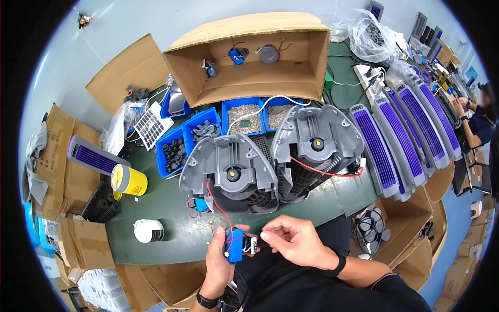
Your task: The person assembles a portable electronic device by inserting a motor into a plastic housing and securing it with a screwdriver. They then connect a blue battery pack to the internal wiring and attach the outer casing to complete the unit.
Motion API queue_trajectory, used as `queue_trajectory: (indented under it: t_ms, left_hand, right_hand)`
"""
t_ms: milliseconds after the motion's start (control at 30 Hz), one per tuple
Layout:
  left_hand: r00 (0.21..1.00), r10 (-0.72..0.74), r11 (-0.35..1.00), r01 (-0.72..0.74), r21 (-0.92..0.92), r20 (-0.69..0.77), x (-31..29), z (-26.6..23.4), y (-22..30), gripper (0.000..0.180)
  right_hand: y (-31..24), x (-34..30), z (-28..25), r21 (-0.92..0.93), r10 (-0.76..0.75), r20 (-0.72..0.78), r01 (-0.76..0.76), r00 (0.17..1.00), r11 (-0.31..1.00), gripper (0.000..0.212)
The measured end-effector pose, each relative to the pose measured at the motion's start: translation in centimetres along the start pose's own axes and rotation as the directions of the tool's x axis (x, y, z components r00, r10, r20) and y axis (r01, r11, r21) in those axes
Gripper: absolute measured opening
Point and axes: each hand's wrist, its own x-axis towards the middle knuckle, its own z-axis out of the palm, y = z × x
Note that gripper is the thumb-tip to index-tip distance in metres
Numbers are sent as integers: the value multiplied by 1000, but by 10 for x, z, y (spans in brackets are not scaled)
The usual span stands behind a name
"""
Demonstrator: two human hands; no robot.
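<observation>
While the left hand (220,258) holds a battery (235,248), open table edge (174,256) runs leftward.

The person at the bench wears a black top (312,288), which spreads across the bottom middle of the frame. Toward the lower right I see its short sleeve (403,294), with a thin pale line along the edge. A plain black wristband (340,264) circles the right wrist, right of lower centre; another dark band (207,301) sits on the left wrist at the bottom edge. Both forearms are bare.
</observation>
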Motion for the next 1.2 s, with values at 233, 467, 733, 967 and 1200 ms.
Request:
queue_trajectory:
  t_ms: [233,467,733,967,1200]
  left_hand:
    - [999,43,995,-42,90,-4,-6,-15,14,66]
    - [867,494,736,-458,499,68,-58,-31,120,76]
    - [593,740,370,-753,545,318,-88,52,213,84]
    - [443,635,54,-843,535,633,-27,135,225,70]
    - [313,541,-80,-905,418,781,-2,159,223,52]
  right_hand:
    - [2,-19,1,-76,-114,-1,113,994,991,11]
    - [-42,-15,-56,-358,-717,-275,624,640,695,31]
    - [-84,53,-76,-187,-705,-104,682,702,707,109]
    - [-154,26,-77,-636,-954,-3,735,300,233,45]
    - [-122,9,-73,-330,-914,-182,854,362,403,14]
